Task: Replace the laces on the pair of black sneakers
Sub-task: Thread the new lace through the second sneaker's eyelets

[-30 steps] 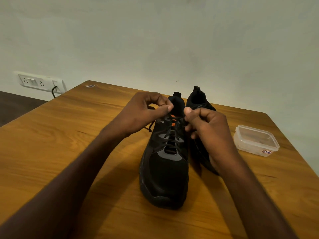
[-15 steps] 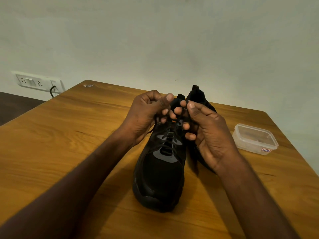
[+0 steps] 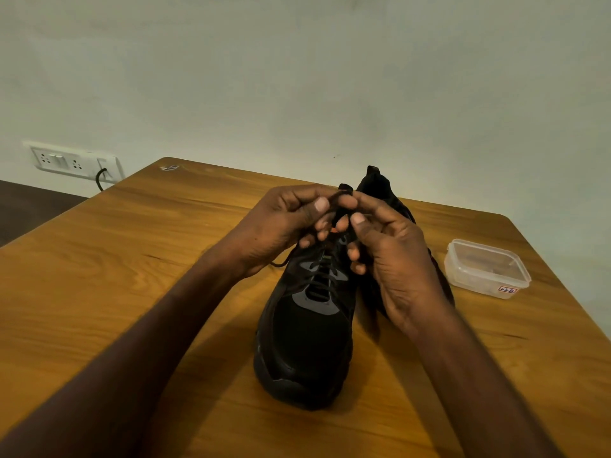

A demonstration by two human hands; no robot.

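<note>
Two black sneakers stand side by side on the wooden table point(image 3: 115, 276), toes toward me. The nearer sneaker point(image 3: 305, 342) has a black lace point(image 3: 322, 279) threaded through its eyelets. The other sneaker point(image 3: 378, 190) is mostly hidden behind my right hand. My left hand point(image 3: 281, 226) and my right hand point(image 3: 393, 256) meet above the nearer shoe's tongue, and each pinches a strand of the lace between thumb and fingers. A loose lace end point(image 3: 281, 262) trails down under my left hand.
A clear lidded plastic box point(image 3: 486, 267) with a small label sits on the table to the right of the shoes. A wall socket plate point(image 3: 76, 160) with a plugged black cable is at the far left. The table's far edge meets the wall.
My hands have come together from apart, rising above the shoe's tongue. The fingers of both hands have shifted their grip on the lace strands. The nearer shoe has turned slightly.
</note>
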